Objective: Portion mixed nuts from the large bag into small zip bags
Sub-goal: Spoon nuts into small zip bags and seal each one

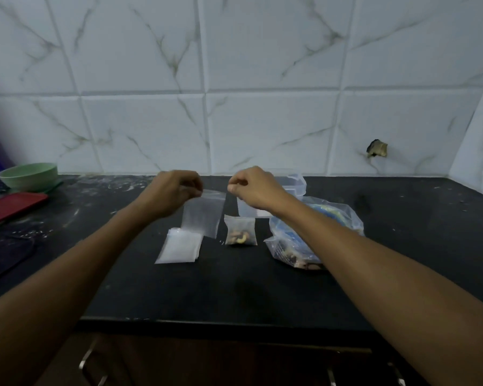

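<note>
**Empty zip bag held up by both hands over counter**

Empty small zip bag (202,215) hangs in the air, top edge stretched level betw. the two hands, lower edge dangling just above the stack of empty zip bags (180,246). Left hand (173,195) pinches the bag's top left corner, fingers curled in tight. Right hand (253,188) is at the top right corner, fingers curled w/ thumb against fingertips; it looks like a pinch on the edge, but actual contact w/ the plastic can't be told for sure.

Rel. to the held bag:
- Stack of empty bags: just below-left, flat on the black counter (234,291).
- Filled zip bag (240,231): just right, standing on the counter, nuts visible in its bottom half.
- Large bag of mixed nuts (301,243): further right, clear plastic w/ blue inside, slumped on the counter, partly hidden by the right forearm.
- Clear plastic container (293,185): behind-right, beyond the right hand, near the tiled wall (262,79).
- Green bowl (28,175): far left, by the wall.
- Red tray (11,204): far left, in front of the bowl.
</note>
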